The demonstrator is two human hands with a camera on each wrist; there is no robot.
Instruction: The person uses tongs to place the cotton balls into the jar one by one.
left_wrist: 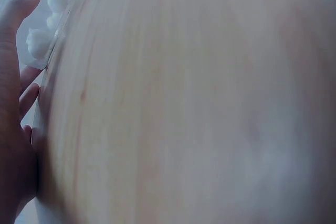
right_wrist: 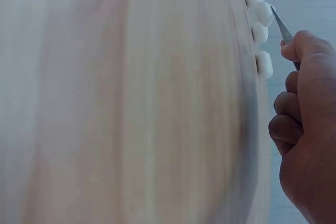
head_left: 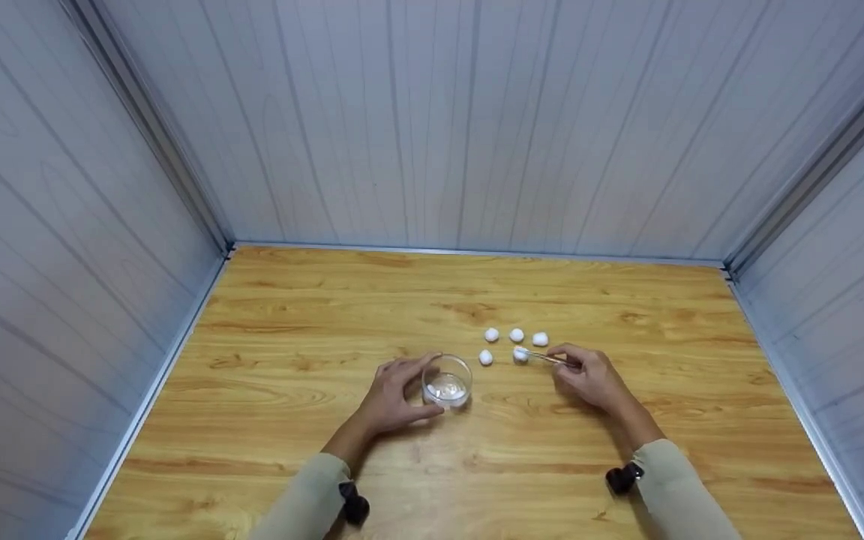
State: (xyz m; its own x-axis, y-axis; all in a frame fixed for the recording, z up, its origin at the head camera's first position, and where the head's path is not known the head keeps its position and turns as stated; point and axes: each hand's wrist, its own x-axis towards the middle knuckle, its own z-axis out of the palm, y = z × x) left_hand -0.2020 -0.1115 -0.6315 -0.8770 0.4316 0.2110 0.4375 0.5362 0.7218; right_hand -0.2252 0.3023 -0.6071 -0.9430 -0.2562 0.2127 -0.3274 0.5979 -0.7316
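Observation:
My left hand [head_left: 398,394] holds a clear glass cup [head_left: 447,381] on the table, thumb on its near side and fingers at its far side. Several white cotton balls [left_wrist: 39,43] lie in the bottom of the cup. Between thumb and fingers, my right hand [head_left: 588,375] pinches metal tweezers [head_left: 544,356] that point left. A cotton ball [right_wrist: 264,13] is at the tweezer tips; whether it is off the table I cannot tell. Around it sit several more cotton balls, among them a left one [head_left: 485,358] and a back right one [head_left: 541,339].
The wood-grain table [head_left: 312,300] is enclosed by pale panel walls at the back [head_left: 432,135], left and right. A black wrist camera [head_left: 355,506] is worn at the left sleeve, another black camera [head_left: 622,478] at the right.

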